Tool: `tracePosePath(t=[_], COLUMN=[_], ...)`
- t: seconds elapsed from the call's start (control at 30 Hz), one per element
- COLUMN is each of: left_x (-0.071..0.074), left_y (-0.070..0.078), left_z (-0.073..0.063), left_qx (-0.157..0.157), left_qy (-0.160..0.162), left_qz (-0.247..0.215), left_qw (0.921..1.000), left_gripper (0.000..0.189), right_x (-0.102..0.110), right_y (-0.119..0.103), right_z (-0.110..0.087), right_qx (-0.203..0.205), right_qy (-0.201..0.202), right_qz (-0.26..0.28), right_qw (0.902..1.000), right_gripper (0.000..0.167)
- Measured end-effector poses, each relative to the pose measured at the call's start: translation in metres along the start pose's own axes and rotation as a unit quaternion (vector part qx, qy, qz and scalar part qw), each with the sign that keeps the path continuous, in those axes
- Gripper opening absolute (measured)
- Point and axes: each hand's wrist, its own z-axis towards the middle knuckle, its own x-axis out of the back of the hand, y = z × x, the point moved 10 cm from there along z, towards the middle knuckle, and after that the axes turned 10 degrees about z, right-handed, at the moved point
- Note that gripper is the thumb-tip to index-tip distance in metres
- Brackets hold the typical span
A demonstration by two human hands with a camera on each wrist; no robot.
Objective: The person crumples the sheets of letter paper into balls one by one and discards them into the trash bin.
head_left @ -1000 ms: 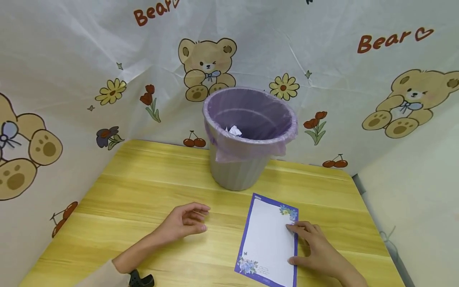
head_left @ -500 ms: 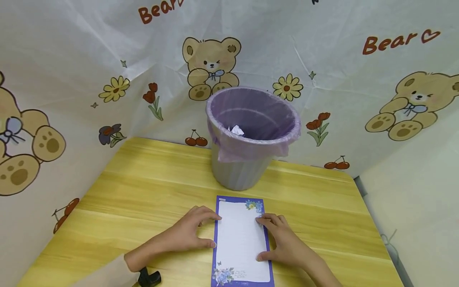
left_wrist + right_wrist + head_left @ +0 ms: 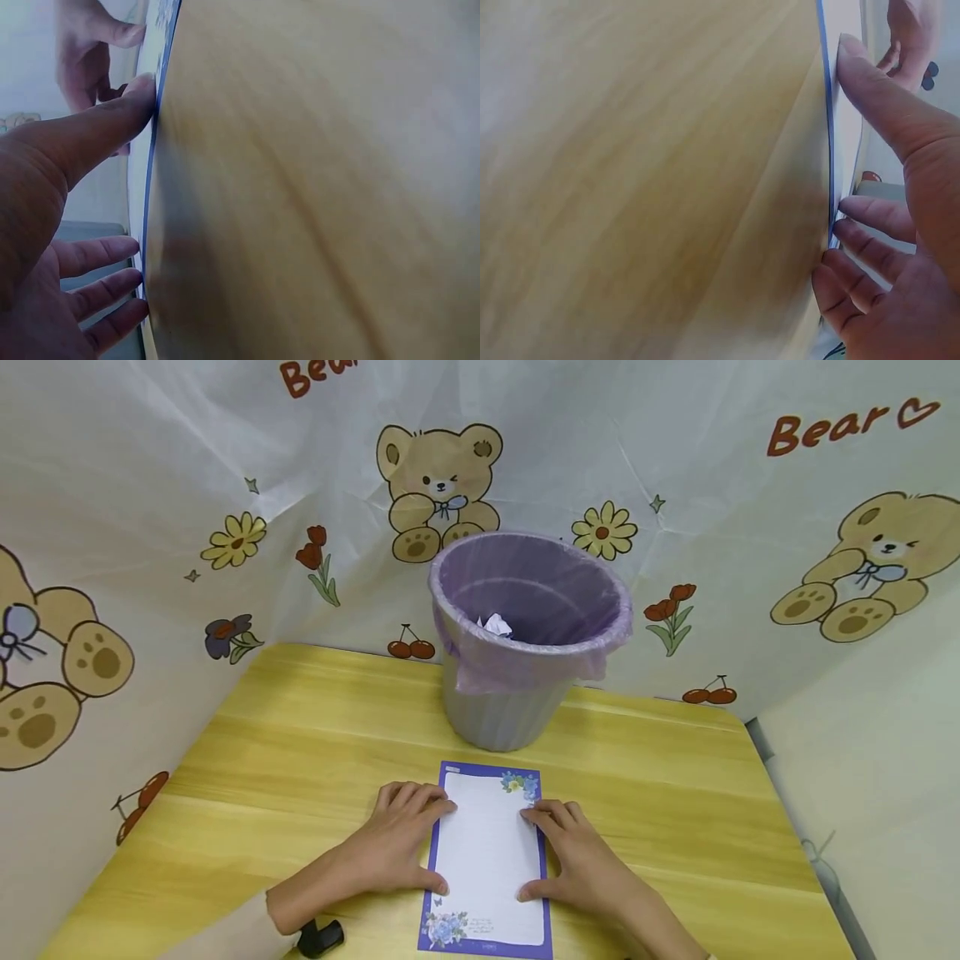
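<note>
A sheet of letter paper (image 3: pixel 487 852) with a purple border and blue flowers in two corners lies flat on the wooden table in the head view. Along its left side, my left hand (image 3: pixel 393 842) touches it with thumb and fingertips spread apart. On the opposite side my right hand (image 3: pixel 588 860) rests its thumb and fingertips on the right edge. Both wrist views show the thin blue edge of the paper (image 3: pixel 152 150) against the fingertips, with the fingers only slightly bent. Whether more sheets lie underneath, I cannot tell.
Behind the paper stands a grey bin (image 3: pixel 502 710) with a purple liner (image 3: pixel 517 660) over its rim. Crumpled white paper (image 3: pixel 497 626) lies inside. A cloth printed with bears (image 3: pixel 442 493) hangs behind the table (image 3: pixel 322 718). Something black (image 3: pixel 321 937) shows below my left wrist.
The letter paper has shifted left and turned straighter with my right hand at its edge. My left hand has come right, from apart to touching the paper's left side.
</note>
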Motion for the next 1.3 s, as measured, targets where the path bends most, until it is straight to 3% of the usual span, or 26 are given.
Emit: tracePosePath(t=[0.37, 0.5, 0.67, 0.8, 0.93, 1.03, 1.17, 1.3], left_x=[0.000, 0.000, 0.000, 0.000, 0.004, 0.011, 0.021, 0.027], left_y=[-0.003, 0.000, 0.006, 0.010, 0.014, 0.016, 0.016, 0.016], left_z=[0.006, 0.008, 0.009, 0.007, 0.006, 0.006, 0.003, -0.001], left_qx=[0.010, -0.002, -0.023, -0.031, -0.040, -0.059, -0.088, -0.105], left_qy=[-0.017, -0.031, -0.046, -0.043, -0.016, 0.026, 0.093, 0.124], left_qz=[0.006, -0.001, -0.017, -0.030, -0.053, -0.058, -0.041, -0.040], left_qw=[0.9998, 0.9995, 0.9985, 0.9982, 0.9977, 0.9963, 0.9910, 0.9859], left_gripper=[0.118, 0.117, 0.101, 0.080, 0.053, 0.027, 0.037, 0.034], right_x=[0.002, 0.000, -0.001, 0.000, 0.003, 0.006, 0.009, 0.010], right_y=[0.008, 0.009, 0.009, 0.005, 0.001, -0.002, -0.013, -0.020], right_z=[-0.001, -0.002, -0.004, -0.005, -0.005, -0.003, 0.000, -0.001], right_qx=[0.029, 0.025, 0.011, 0.029, 0.047, 0.060, 0.103, 0.120], right_qy=[-0.011, -0.004, -0.005, 0.002, 0.025, 0.044, 0.060, 0.067], right_qz=[0.034, 0.040, 0.059, 0.061, 0.064, 0.087, 0.100, 0.087], right_qw=[0.9990, 0.9989, 0.9982, 0.9977, 0.9965, 0.9934, 0.9878, 0.9867], right_gripper=[0.105, 0.104, 0.093, 0.078, 0.049, 0.023, 0.015, 0.015])
